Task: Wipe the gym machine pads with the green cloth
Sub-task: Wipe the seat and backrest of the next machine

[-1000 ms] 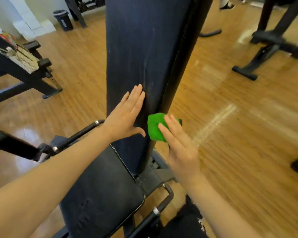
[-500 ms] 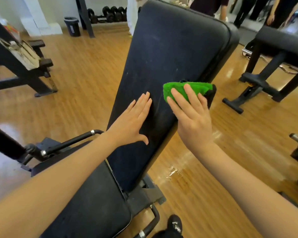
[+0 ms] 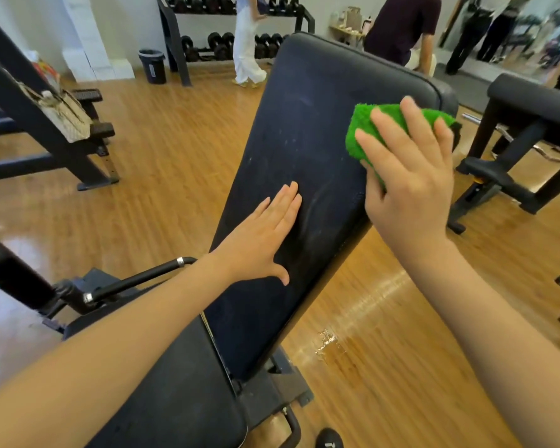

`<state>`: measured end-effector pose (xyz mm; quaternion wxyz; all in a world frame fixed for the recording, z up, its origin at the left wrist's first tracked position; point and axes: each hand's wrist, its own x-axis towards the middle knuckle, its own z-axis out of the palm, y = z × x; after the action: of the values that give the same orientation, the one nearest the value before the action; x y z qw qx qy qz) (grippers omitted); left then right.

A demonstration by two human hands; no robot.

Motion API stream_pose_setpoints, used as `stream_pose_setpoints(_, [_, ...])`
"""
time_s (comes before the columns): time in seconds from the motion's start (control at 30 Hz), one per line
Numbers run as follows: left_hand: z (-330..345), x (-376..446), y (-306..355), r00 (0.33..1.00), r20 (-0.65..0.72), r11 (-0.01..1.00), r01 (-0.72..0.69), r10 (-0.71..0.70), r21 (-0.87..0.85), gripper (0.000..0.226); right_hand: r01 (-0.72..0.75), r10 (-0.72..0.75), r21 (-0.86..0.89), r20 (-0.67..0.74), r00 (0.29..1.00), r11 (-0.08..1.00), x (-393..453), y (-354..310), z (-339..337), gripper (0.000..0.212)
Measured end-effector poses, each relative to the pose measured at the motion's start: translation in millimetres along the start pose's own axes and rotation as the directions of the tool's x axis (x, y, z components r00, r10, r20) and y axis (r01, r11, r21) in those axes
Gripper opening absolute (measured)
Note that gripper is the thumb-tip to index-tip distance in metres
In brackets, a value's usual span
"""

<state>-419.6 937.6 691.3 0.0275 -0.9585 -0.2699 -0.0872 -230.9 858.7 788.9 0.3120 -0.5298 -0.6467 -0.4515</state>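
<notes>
The tilted black back pad [image 3: 291,140] of a gym bench rises in the middle of the head view, with the black seat pad [image 3: 175,392] below it. My left hand [image 3: 259,240] lies flat on the back pad's lower half, fingers straight. Under my right hand [image 3: 408,176] the green cloth [image 3: 362,130] is pressed against the pad's upper right edge; the fingers are spread over the cloth and the thumb wraps round the pad's side.
Another black bench [image 3: 530,124] stands on the right and a dark frame [image 3: 39,124] on the left. A dumbbell rack [image 3: 220,43], a bin [image 3: 152,66] and several people are at the back. Wooden floor surrounds the bench.
My right hand has slid the green cloth up the right edge of the back pad, from low near the seat to near the top. My left hand stayed flat on the pad.
</notes>
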Motion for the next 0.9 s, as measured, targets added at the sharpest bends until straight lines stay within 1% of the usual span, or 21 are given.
stream_pose_setpoints(0.07, [0,0,-1,1.000,-0.003,1.000,0.007,-0.007,0.000,0.130,0.016,-0.016,0.000,0.015,1.000,1.000,-13,-13,4,0.021])
stream_pose_setpoints(0.17, [0,-1,0,1.000,0.008,1.000,0.007,-0.007,-0.001,0.131,0.127,-0.131,0.043,0.113,0.985,0.991,-34,-24,5,0.023])
stream_pose_setpoints(0.23, [0,-1,-1,1.000,0.016,1.000,0.008,-0.008,0.011,0.131,0.170,-0.178,0.071,0.117,0.977,0.983,-28,-18,1,0.023])
stream_pose_setpoints(0.3, [-1,0,-2,1.000,0.027,1.000,0.009,-0.009,0.019,0.129,0.138,-0.140,0.064,0.027,0.990,0.988,-8,-8,-5,0.022])
stream_pose_setpoints(0.37, [-2,1,-1,0.999,0.034,1.000,0.018,-0.019,0.020,0.129,0.043,-0.041,0.024,-0.085,0.996,0.999,16,10,-6,0.024])
stream_pose_setpoints(0.4, [-2,2,-1,0.999,0.037,0.999,0.023,-0.024,0.024,0.128,-0.011,0.011,0.007,-0.099,0.995,1.000,25,16,-5,0.026])
stream_pose_setpoints(0.47, [-2,1,0,0.999,0.044,0.999,0.026,-0.027,0.023,0.128,-0.068,0.066,-0.010,-0.097,0.993,0.998,27,18,0,0.029])
stream_pose_setpoints(0.6, [-2,1,0,0.998,0.058,0.999,0.030,-0.032,0.026,0.128,-0.010,0.002,-0.076,-0.096,0.995,0.997,9,4,8,0.026])
stream_pose_setpoints(0.77, [-3,1,-1,0.997,0.067,0.999,0.034,-0.035,0.015,0.127,-0.003,-0.005,-0.091,-0.093,0.996,0.996,8,1,8,0.024])
stream_pose_setpoints(0.9, [-4,0,0,0.998,0.062,0.999,0.033,-0.034,0.018,0.127,0.017,-0.019,-0.076,-0.025,1.000,0.997,-5,-11,4,0.023])
